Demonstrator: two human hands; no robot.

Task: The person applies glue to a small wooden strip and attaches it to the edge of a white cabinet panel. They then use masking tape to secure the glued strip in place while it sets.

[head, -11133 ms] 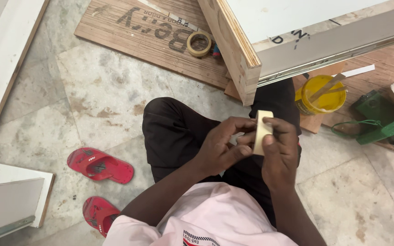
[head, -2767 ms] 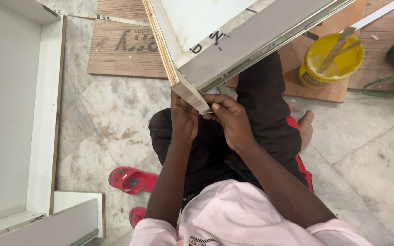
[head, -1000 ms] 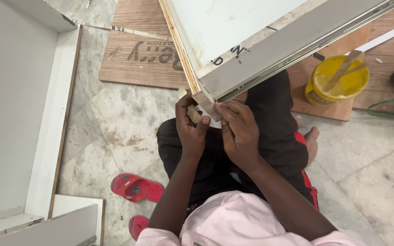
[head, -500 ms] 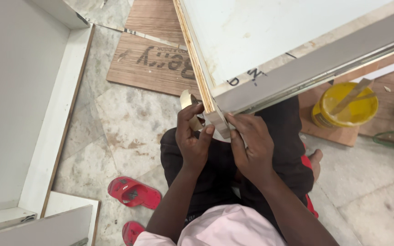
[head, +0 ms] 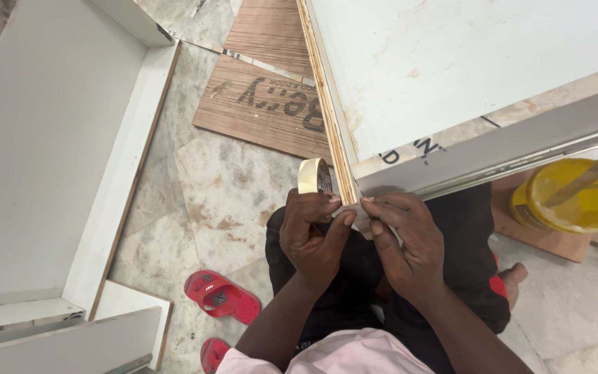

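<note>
Sitting on the stone floor (head: 230, 201), the person works at the near corner of a big white board (head: 465, 76) that lies across the lap. Left hand (head: 311, 235) is curled around a roll of pale tape (head: 315, 176), and the roll stands up just beside the board's bare wooden edge (head: 327, 104). Right hand (head: 406, 239) is closed in a pinch on the loose end of the tape, right at the corner, with the fingertips (head: 382, 204) touching the board. To do this bit well, I think the tape should stay tight between both hands and sit straight along the wooden edge, so no wood peeks out. Thumbs should press it flat from the corner outward, so no bumps stay under it. A yellow bucket (head: 576, 197) with a stick in it sits on the right, near the knee, and red sandals (head: 221, 298) lie on the floor to the left, well apart from the tape
</note>
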